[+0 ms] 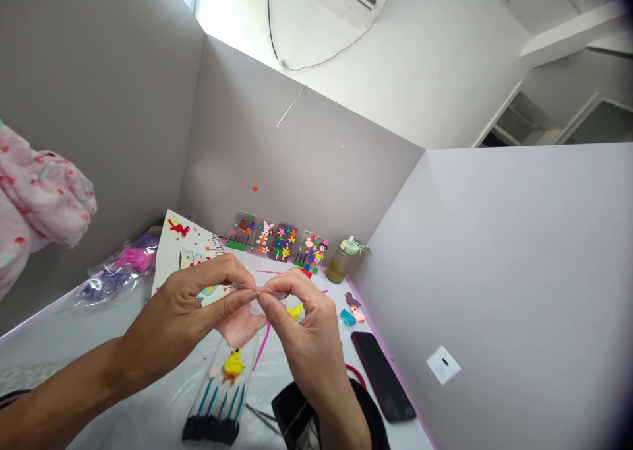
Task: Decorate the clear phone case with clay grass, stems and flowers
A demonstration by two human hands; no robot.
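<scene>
My left hand (pixel 198 305) and my right hand (pixel 309 324) meet above the table, thumbs and forefingers pinched together. Between them hangs a pale pink, soft-looking piece in what seems a clear plastic bag (pixel 241 326), its upper edge caught in both pinches. Whether a smaller bit sits between the fingertips is hidden. Below lies a clear panel (pixel 208 377) decorated with a yellow duck (pixel 233 365), several teal strips (pixel 222 397) and a black band (pixel 210 430) at its near end. A thin pink strip (pixel 262 348) rests beside the panel.
Decorated clear panels (pixel 264 235) lean on the back partition, near a lidded bottle (pixel 343 260). A black phone (pixel 383 376) lies right, with small clay shapes (pixel 353 305) beyond it. Tweezers (pixel 263 417) lie near the sleeve. Plastic bags (pixel 116 275) and a drawn sheet (pixel 171 252) occupy the left.
</scene>
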